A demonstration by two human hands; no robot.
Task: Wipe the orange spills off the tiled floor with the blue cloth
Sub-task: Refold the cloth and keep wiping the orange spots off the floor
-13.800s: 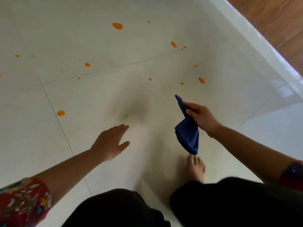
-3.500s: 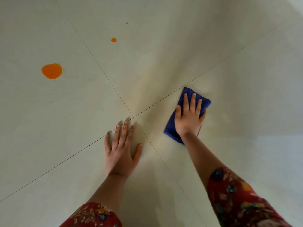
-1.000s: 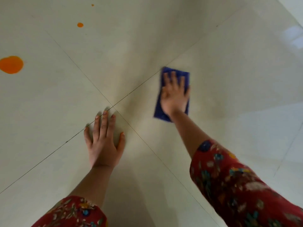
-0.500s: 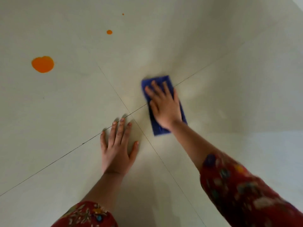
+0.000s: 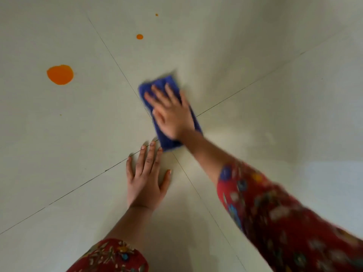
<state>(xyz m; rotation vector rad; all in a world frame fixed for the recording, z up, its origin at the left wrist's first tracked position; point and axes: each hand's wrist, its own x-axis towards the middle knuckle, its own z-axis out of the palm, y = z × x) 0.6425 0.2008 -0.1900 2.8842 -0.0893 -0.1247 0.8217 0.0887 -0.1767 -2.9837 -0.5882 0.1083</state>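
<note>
A person's right hand (image 5: pixel 172 114) is pressing flat on the blue cloth (image 5: pixel 169 143), which is lying under the palm and fingers on the tiled floor (image 5: pixel 275 114), where the grout lines are crossing. The cloth, folded into a long rectangle and blurred, is showing beyond the fingertips and behind the wrist. The fingers are lying straight and spread, gripping nothing. The left hand (image 5: pixel 145 181) is resting flat on the floor, fingers extended, just beside the cloth's near end. A large orange spill (image 5: pixel 60 74) and a smaller drop (image 5: pixel 139 36) are sitting well apart from the cloth.

I see blue cloth (image 5: pixel 169 112), orange spills (image 5: pixel 60 74), pale cream floor (image 5: pixel 275 114) tiles, dark grout lines, red floral sleeves (image 5: pixel 284 222).
</note>
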